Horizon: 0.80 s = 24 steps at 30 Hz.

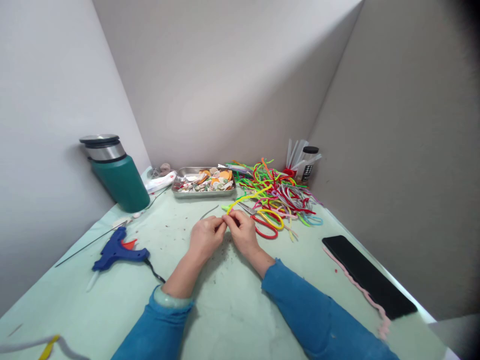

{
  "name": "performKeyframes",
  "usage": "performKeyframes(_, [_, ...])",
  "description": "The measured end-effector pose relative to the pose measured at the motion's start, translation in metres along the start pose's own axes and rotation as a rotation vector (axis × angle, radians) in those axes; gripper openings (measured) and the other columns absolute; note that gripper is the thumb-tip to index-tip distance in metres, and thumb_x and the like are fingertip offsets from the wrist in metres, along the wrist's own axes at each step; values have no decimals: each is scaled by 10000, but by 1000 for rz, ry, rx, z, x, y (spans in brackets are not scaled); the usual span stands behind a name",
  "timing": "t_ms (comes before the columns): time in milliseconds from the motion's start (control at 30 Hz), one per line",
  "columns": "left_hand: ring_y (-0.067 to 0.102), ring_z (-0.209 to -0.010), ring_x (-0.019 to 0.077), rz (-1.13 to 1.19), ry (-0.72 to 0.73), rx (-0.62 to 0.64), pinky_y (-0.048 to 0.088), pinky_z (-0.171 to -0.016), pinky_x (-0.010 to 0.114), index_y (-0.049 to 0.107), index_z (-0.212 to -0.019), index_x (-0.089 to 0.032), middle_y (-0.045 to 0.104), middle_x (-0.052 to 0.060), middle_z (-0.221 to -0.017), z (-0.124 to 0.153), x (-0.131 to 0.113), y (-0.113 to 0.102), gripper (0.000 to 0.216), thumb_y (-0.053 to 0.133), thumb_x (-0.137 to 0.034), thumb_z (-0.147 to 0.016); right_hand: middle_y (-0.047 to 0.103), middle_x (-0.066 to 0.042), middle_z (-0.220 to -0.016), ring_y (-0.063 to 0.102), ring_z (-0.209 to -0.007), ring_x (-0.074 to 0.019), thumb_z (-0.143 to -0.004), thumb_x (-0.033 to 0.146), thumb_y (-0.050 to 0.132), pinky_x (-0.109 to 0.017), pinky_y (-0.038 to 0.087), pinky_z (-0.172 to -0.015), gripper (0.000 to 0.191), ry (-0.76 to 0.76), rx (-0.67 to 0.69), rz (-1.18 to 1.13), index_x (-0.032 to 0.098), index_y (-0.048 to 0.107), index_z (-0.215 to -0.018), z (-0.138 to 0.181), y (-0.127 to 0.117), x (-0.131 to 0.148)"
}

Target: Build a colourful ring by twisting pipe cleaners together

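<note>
Over the middle of the table, my left hand point(208, 235) and my right hand point(242, 232) meet at the fingertips, both pinched closed. A yellow pipe cleaner point(249, 194) rises from between them and slants up to the right. Bits of green and pink fuzz show by the fingertips; whether they belong to the same piece is unclear. The exact grip is partly hidden behind my fingers. Just right of my right hand lie scissors point(268, 225) with red and yellow handles. A short grey pipe cleaner point(209, 212) rests behind my left hand.
Behind sit a metal tray point(204, 194) of small pieces and a heap of coloured pipe cleaners point(277, 187). At left are a green bottle point(122, 180) and a blue glue gun point(118, 250). A black phone point(369, 275) and a pink strand point(356, 282) lie right.
</note>
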<state>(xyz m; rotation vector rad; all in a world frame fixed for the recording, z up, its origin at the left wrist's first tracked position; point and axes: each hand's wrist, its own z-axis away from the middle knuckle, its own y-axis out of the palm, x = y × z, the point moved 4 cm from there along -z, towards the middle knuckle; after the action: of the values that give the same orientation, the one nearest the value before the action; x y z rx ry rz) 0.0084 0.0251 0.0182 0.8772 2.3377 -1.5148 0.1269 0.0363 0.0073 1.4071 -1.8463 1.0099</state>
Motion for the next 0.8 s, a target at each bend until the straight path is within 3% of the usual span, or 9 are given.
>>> performKeyframes(100, [509, -558, 109, 116, -114, -55, 329, -549, 208, 707, -710, -173, 625, 10, -599, -2, 5, -4, 325, 450, -343, -814, 588, -21, -797, 523, -706, -148, -830, 351, 506, -254, 405, -658, 163, 28, -5, -76, 203, 563, -865, 1, 0, 1])
performKeyframes(267, [499, -554, 108, 266, -289, -82, 323, -522, 186, 728, -719, -149, 562, -25, -516, -4, 12, -7, 382, 484, -438, -766, 555, 8, -632, 492, -567, -125, -840, 428, 467, -231, 374, -533, 276, 169, 39, -96, 197, 564, -724, 1, 3, -13])
performKeyframes(467, [438, -502, 95, 277, -301, -64, 296, -489, 190, 719, -665, -141, 480, -33, -471, -5, 14, -6, 395, 490, -453, -746, 526, 29, -557, 397, -373, -73, -785, 538, 497, -203, 278, -353, 375, 403, 70, -330, 181, 539, -680, -1, 11, -30])
performKeyframes(800, [401, -435, 96, 301, -297, 26, 270, -461, 209, 702, -622, -144, 433, -37, -417, -4, 11, -3, 417, 444, -435, -770, 432, 76, -470, 311, -340, -43, -679, 480, 633, -196, 189, -343, 349, 518, 107, -541, 176, 479, -605, -5, 12, -25])
